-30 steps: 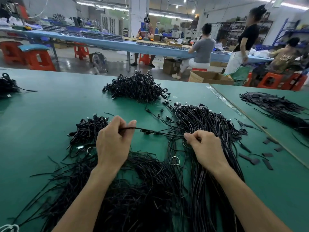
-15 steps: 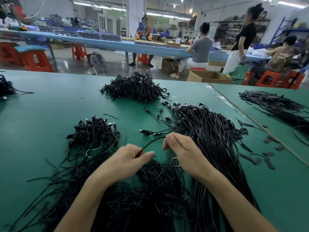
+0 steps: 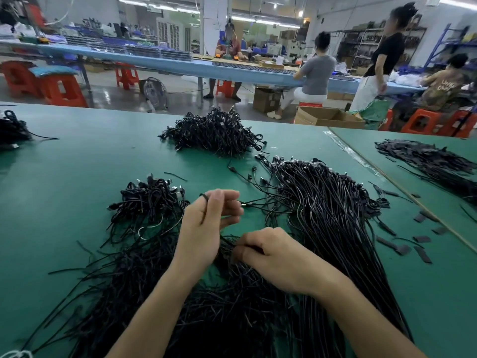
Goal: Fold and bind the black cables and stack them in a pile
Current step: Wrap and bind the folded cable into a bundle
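My left hand (image 3: 206,223) is raised over the green table (image 3: 64,177) and holds a folded black cable (image 3: 205,202) looped over its fingers; the cable's plug end (image 3: 247,203) sticks out to the right. Lower and to the right, my right hand (image 3: 268,254) pinches black strands at the edge of the loose tie heap (image 3: 154,293). A long sheaf of straight unbound cables (image 3: 322,215) lies at the right. A small pile of bound cables (image 3: 149,200) sits left of my left hand. A larger bound pile (image 3: 214,133) lies farther back.
Black flat strips (image 3: 423,249) are scattered at the right near a table seam (image 3: 402,192). More black cables (image 3: 433,161) lie on the neighbouring table, another bundle (image 3: 13,130) at far left. Beyond the far edge sit cardboard boxes (image 3: 325,116), red stools and several people.
My left hand rose and now has the cable folded in its fingers. My right hand let go of the cable, dropped toward me and took hold of strands in the tie heap.
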Tool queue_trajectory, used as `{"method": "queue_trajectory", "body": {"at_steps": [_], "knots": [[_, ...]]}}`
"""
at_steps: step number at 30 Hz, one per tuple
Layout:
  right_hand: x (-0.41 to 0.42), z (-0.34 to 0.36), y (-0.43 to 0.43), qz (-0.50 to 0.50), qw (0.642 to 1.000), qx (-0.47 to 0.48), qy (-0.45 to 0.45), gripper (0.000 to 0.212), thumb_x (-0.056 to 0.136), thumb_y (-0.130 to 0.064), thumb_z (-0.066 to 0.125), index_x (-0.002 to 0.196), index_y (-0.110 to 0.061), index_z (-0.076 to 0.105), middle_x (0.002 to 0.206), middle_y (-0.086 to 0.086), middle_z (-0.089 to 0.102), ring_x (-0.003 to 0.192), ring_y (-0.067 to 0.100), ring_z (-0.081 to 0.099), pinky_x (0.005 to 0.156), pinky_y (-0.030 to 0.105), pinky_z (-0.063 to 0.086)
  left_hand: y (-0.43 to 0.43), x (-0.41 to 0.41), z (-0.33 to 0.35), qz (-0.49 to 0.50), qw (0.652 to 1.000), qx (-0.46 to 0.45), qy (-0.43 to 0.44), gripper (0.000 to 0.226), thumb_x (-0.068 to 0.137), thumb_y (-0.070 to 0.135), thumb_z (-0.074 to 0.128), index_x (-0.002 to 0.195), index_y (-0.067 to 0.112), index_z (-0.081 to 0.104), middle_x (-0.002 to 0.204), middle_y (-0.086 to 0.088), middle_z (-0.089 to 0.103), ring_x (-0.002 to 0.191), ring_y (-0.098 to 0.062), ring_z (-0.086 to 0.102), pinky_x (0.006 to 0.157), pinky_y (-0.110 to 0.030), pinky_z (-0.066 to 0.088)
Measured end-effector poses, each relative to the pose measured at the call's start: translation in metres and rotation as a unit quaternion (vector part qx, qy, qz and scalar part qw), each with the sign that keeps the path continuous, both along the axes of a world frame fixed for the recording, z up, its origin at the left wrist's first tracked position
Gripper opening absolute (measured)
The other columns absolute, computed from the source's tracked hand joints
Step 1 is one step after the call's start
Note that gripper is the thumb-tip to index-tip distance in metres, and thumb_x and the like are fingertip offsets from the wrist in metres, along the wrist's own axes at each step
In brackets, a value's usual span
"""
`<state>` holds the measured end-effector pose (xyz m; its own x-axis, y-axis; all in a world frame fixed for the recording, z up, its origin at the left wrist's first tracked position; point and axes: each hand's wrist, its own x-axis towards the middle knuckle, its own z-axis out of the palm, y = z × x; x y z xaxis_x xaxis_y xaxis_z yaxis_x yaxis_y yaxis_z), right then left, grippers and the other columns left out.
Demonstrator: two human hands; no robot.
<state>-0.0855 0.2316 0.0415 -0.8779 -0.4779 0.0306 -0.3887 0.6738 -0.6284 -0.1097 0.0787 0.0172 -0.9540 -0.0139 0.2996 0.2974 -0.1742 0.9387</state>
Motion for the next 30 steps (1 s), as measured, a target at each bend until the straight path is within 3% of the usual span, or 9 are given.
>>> {"method": "queue_trajectory", "body": {"at_steps": [2,6,9,11,15,19,24,27,30], "knots": [[0.002,0.007,0.004,-0.003,0.999,-0.038,0.014,0.024,0.095,-0.023,0.056,0.076,-0.011,0.066,0.056,-0.003,0.053,0.047,0.009,0.039,0.048,0.028,0.035,0.000,-0.001,-0.005,0.002,0.994,-0.100,0.038,0.038,0.094,0.040,0.045,0.094,0.012,0.072,0.082,0.001,0.073,0.080,-0.013,0.070,0.071,-0.024,0.057],[-0.004,0.015,0.014,-0.037,0.990,-0.122,0.055,0.020,0.094,-0.025,0.062,0.076,-0.020,0.071,0.063,-0.010,0.065,0.052,0.007,0.053,0.051,0.027,0.045,0.004,0.007,-0.004,-0.030,0.972,-0.226,0.061,0.051,0.095,0.051,0.043,0.057,0.023,0.062,0.053,0.010,0.062,0.045,-0.005,0.053,0.048,-0.019,0.040],[-0.011,0.012,0.017,-0.054,0.980,-0.175,0.081,0.017,0.092,-0.027,0.070,0.075,-0.023,0.071,0.059,-0.016,0.060,0.053,0.001,0.050,0.052,0.015,0.040,0.005,0.014,0.005,-0.121,0.976,-0.166,-0.064,0.070,0.091,0.063,0.034,0.051,0.014,0.063,0.045,-0.005,0.059,0.036,-0.018,0.054,0.040,-0.023,0.042],[-0.016,0.009,0.017,-0.073,0.964,-0.244,0.079,0.013,0.087,-0.030,0.074,0.075,-0.025,0.071,0.061,-0.014,0.061,0.056,0.000,0.051,0.057,0.014,0.041,0.001,0.017,0.010,-0.187,0.965,-0.140,-0.122,0.069,0.094,0.063,0.032,0.051,0.017,0.061,0.043,-0.002,0.052,0.034,-0.015,0.049,0.039,-0.020,0.039],[-0.020,-0.002,0.013,-0.111,0.939,-0.324,0.011,0.027,0.081,-0.049,0.069,0.078,-0.023,0.072,0.060,-0.008,0.056,0.055,0.010,0.046,0.053,0.023,0.041,-0.010,0.022,0.018,-0.323,0.939,-0.010,-0.121,0.034,0.094,0.042,0.056,0.070,0.021,0.067,0.057,0.000,0.057,0.046,-0.012,0.057,0.042,-0.017,0.044],[-0.016,-0.008,0.010,-0.130,0.957,-0.256,-0.027,0.025,0.095,-0.042,0.060,0.076,-0.031,0.073,0.057,-0.008,0.058,0.053,0.014,0.046,0.052,0.031,0.039,-0.017,0.018,0.022,-0.295,0.937,0.145,-0.122,0.027,0.095,0.033,0.056,0.080,0.016,0.072,0.056,0.004,0.054,0.040,-0.005,0.051,0.037,-0.013,0.041],[0.000,-0.003,0.006,-0.026,0.997,-0.061,-0.040,0.026,0.099,-0.036,0.058,0.082,-0.025,0.074,0.057,-0.012,0.057,0.045,0.002,0.043,0.045,0.012,0.031,-0.023,0.004,0.016,-0.181,0.928,0.284,-0.159,0.047,0.099,0.043,0.042,0.079,0.012,0.072,0.044,0.009,0.035,0.028,0.000,0.029,0.029,-0.015,0.024],[0.010,0.003,-0.002,0.037,0.999,0.006,-0.030,0.036,0.100,-0.034,0.056,0.068,-0.016,0.054,0.054,-0.006,0.044,0.048,0.009,0.036,0.046,0.020,0.030,-0.018,0.000,0.011,-0.112,0.954,0.224,-0.167,0.049,0.099,0.047,0.039,0.095,0.012,0.074,0.055,0.006,0.053,0.040,-0.005,0.049,0.035,-0.015,0.035],[0.010,0.011,-0.006,0.044,0.998,0.035,0.015,0.038,0.100,-0.032,0.052,0.067,-0.014,0.047,0.058,-0.002,0.048,0.051,0.014,0.041,0.052,0.033,0.039,-0.007,-0.001,0.003,-0.047,0.994,0.056,-0.077,0.045,0.097,0.042,0.038,0.106,0.012,0.070,0.093,-0.003,0.076,0.090,-0.017,0.073,0.073,-0.022,0.057]]}}
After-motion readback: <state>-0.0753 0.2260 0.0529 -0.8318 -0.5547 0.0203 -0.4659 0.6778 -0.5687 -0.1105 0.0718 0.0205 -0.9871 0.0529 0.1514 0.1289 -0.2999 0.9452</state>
